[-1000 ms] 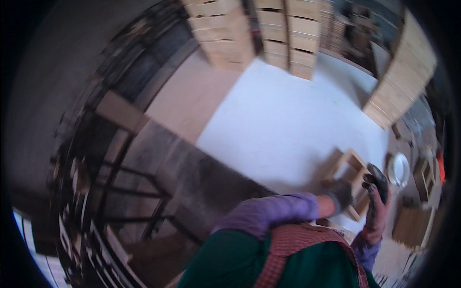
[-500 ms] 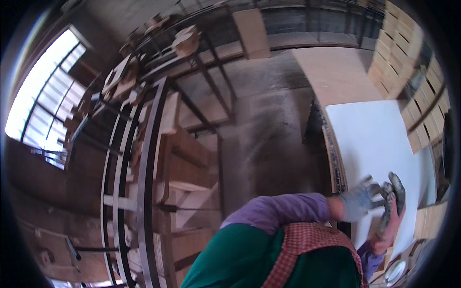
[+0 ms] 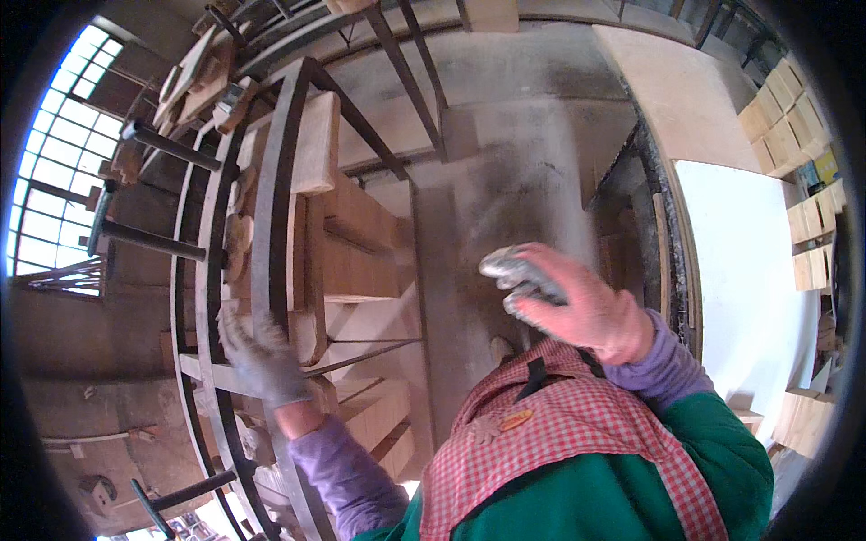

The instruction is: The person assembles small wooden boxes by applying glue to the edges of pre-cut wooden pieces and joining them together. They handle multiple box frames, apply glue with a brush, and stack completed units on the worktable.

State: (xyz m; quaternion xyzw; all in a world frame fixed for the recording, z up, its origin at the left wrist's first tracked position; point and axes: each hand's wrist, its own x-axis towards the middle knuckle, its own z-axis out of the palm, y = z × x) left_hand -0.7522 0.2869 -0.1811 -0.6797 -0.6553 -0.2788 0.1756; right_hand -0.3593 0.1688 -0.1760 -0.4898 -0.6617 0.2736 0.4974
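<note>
My left hand [image 3: 263, 359], in a grey glove, reaches over the dark metal rails [image 3: 271, 225] of a rack on the left. Its fingers look stretched out and are blurred; whether they touch the rail I cannot tell. My right hand [image 3: 577, 302], in a pink glove with grey-coated fingers, is raised in front of my checked apron [image 3: 559, 401]. Its fingers are loosely bent with a gap to the thumb, and nothing shows between them. Nearest the left hand, wooden boards and blocks [image 3: 356, 248] rest on the rack.
To the right stands a bench with a white board [image 3: 744, 261] and a plain wooden sheet [image 3: 672, 95]. Stacked pale wooden pieces [image 3: 785, 117] line its far side. Clamp-like bars [image 3: 171, 149] stick out from the rack's left side, toward a barred window [image 3: 68, 153]. Concrete floor [image 3: 514, 162] lies between.
I have turned from the white board toward the rack. My hands, earlier together over the board, are apart: the left is at the rails, the right in front of my body.
</note>
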